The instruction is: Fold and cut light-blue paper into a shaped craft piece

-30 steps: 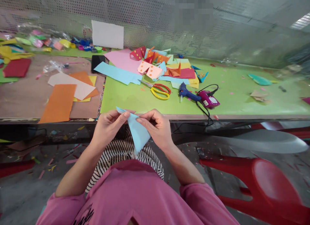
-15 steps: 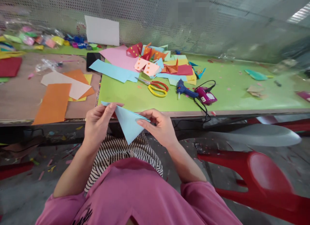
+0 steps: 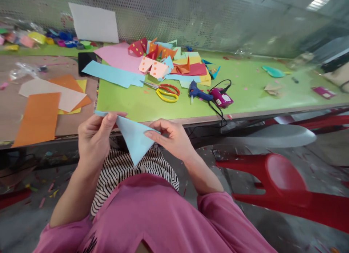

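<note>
My left hand [image 3: 94, 135] pinches the folded blue paper [image 3: 133, 135] near its ten o'clock corner, thumb against fingers, and my right hand [image 3: 171, 138] pinches its three o'clock corner, the free point at six over my striped lap [image 3: 114, 169]. From the paper, the scissors [image 3: 169, 93] lie at one o'clock, the glue gun [image 3: 200, 93] at two.

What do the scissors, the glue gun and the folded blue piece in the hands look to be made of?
Scissors: metal blades, greyish and lightly shiny; red and yellow handles, probably smooth plastic.
Glue gun: blue body, likely moulded plastic.
Folded blue piece: matte paper or thin card, judging by its flat faces and straight creased edge.
</note>
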Tool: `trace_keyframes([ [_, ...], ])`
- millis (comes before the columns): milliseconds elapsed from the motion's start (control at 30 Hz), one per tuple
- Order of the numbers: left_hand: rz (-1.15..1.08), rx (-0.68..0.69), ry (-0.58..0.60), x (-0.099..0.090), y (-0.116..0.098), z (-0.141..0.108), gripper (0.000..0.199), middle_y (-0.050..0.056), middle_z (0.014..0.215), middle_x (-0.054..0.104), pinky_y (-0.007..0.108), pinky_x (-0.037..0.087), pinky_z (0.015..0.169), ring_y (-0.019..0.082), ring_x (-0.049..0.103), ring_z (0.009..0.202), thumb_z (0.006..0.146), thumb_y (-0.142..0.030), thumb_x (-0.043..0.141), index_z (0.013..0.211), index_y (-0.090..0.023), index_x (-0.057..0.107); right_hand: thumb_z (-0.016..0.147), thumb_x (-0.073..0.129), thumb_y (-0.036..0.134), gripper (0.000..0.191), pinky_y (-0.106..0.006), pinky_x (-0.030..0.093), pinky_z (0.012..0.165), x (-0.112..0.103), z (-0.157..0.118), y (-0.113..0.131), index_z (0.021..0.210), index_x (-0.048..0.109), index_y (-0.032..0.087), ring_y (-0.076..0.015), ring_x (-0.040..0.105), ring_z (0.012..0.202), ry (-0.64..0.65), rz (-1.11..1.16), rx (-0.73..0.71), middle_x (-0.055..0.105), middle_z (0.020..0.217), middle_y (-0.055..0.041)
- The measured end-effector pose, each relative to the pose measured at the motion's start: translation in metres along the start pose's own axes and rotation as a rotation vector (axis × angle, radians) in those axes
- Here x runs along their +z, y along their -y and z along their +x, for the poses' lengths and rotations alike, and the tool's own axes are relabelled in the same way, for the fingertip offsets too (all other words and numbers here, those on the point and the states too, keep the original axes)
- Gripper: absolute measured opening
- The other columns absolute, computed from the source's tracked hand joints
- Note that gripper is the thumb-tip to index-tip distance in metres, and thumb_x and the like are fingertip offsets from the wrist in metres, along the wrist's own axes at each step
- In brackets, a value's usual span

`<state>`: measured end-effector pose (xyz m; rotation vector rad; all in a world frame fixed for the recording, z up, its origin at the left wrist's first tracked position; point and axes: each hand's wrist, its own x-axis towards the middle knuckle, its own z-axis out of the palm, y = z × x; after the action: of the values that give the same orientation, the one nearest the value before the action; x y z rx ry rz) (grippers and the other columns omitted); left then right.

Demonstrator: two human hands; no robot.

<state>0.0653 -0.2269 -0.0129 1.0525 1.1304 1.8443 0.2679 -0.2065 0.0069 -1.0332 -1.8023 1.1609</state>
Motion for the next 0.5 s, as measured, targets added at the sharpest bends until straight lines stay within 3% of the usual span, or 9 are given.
trace_keyframes([
  [67, -0.010, -0.067, 0.118, 0.000, 0.000, 0.001, 0.029, 0.002, 0.091, 0.080, 0.024, 0.060, 0.069, 0.012, 0.071, 0.072, 0.090, -0.051, 0.072, 0.090, -0.024, 0.081, 0.084, 0.075, 0.058, 0.036, -0.025, 0.042, 0.059, -0.001, 0.002, -0.005, 0.084, 0.069, 0.022, -0.0102, 0.052, 0.064, -0.042, 0.057, 0.019, 0.069, 0.078, 0.0016],
  [133, 0.009, -0.191, 0.344, 0.000, 0.001, -0.003, 0.039, 0.006, 0.096, 0.080, 0.029, 0.062, 0.077, 0.016, 0.073, 0.079, 0.090, -0.059, 0.068, 0.096, -0.022, 0.082, 0.083, 0.076, 0.059, 0.037, -0.025, 0.041, 0.058, -0.001, 0.003, -0.008, 0.083, 0.067, 0.023, -0.0104, 0.051, 0.063, -0.127, 0.104, 0.024, 0.065, 0.073, 0.0025],
  [200, 0.097, -0.327, 0.542, 0.002, 0.001, -0.010, 0.040, 0.008, 0.092, 0.080, 0.031, 0.062, 0.075, 0.021, 0.074, 0.080, 0.081, -0.057, 0.078, 0.093, -0.020, 0.082, 0.083, 0.076, 0.060, 0.038, -0.025, 0.039, 0.055, -0.002, 0.003, -0.009, 0.083, 0.067, 0.023, -0.0099, 0.047, 0.060, -0.221, 0.117, 0.013, 0.061, 0.070, 0.0032],
  [233, 0.151, -0.372, 0.580, 0.003, 0.001, -0.015, 0.036, 0.007, 0.088, 0.080, 0.031, 0.061, 0.070, 0.022, 0.074, 0.078, 0.075, -0.052, 0.084, 0.089, -0.019, 0.082, 0.082, 0.076, 0.061, 0.039, -0.025, 0.039, 0.054, -0.002, 0.003, -0.008, 0.083, 0.067, 0.023, -0.0096, 0.045, 0.059, -0.270, 0.116, 0.001, 0.060, 0.069, 0.0034],
  [333, 0.253, -0.394, 0.526, 0.006, 0.000, -0.027, 0.025, 0.004, 0.078, 0.078, 0.028, 0.056, 0.058, 0.021, 0.070, 0.069, 0.071, -0.041, 0.088, 0.082, -0.020, 0.081, 0.079, 0.079, 0.062, 0.040, -0.025, 0.039, 0.053, -0.001, 0.002, -0.010, 0.082, 0.067, 0.024, -0.0090, 0.044, 0.058, -0.393, 0.132, -0.061, 0.057, 0.068, 0.0040],
  [500, 0.309, -0.379, 0.554, 0.007, -0.003, -0.029, 0.024, 0.001, 0.074, 0.076, 0.024, 0.051, 0.059, 0.015, 0.066, 0.066, 0.080, -0.042, 0.079, 0.078, -0.019, 0.079, 0.083, 0.078, 0.057, 0.035, -0.022, 0.041, 0.052, 0.003, 0.003, -0.021, 0.084, 0.068, 0.024, -0.0082, 0.048, 0.058, -0.474, 0.140, -0.149, 0.057, 0.067, 0.0056],
])
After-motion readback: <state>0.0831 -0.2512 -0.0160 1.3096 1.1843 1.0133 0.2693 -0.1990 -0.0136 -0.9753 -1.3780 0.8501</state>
